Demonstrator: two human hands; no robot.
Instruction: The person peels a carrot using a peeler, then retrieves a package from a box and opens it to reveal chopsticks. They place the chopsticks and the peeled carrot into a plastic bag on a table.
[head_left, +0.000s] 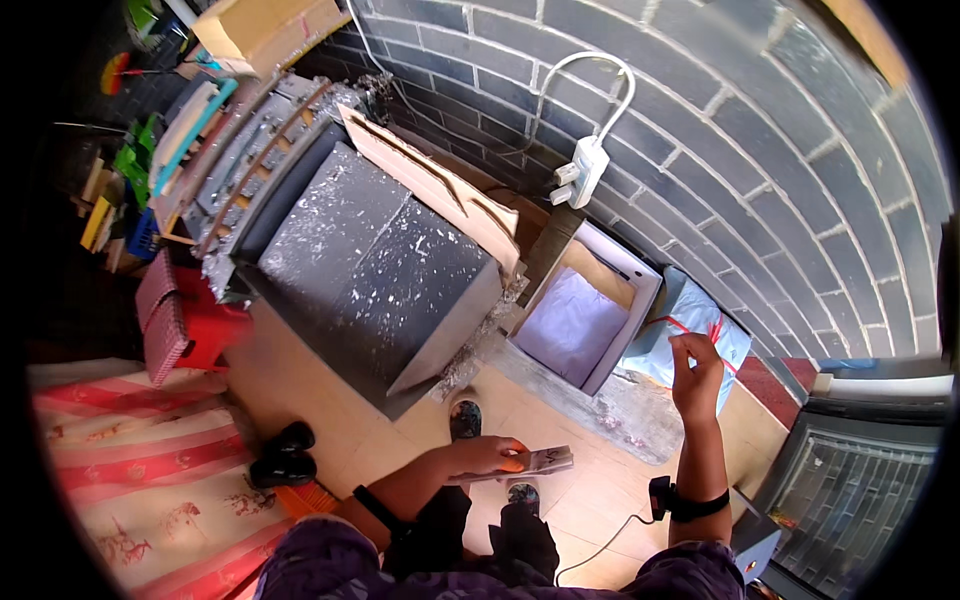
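Note:
My left hand (491, 459) is closed round a thin, flat, light-coloured bundle (551, 460) that bears writing, with something orange at the fingers. My right hand (697, 367) is raised at the right, its fingers curled in above a pale blue wrapped package (675, 300) tied with red string; whether they pinch anything is too small to tell. Beside that package lies an open white box (607, 341) with a white wrapped packet (574, 322) and brown paper inside.
A dusty dark grey cabinet (382, 255) with cardboard (442, 187) along its side fills the middle. A white power strip (589, 172) hangs on the brick wall (675, 135). Left are a red container (214, 322), black shoes (285, 457) and a red-and-cream cloth (150, 480). A cable trails from the right wrist strap.

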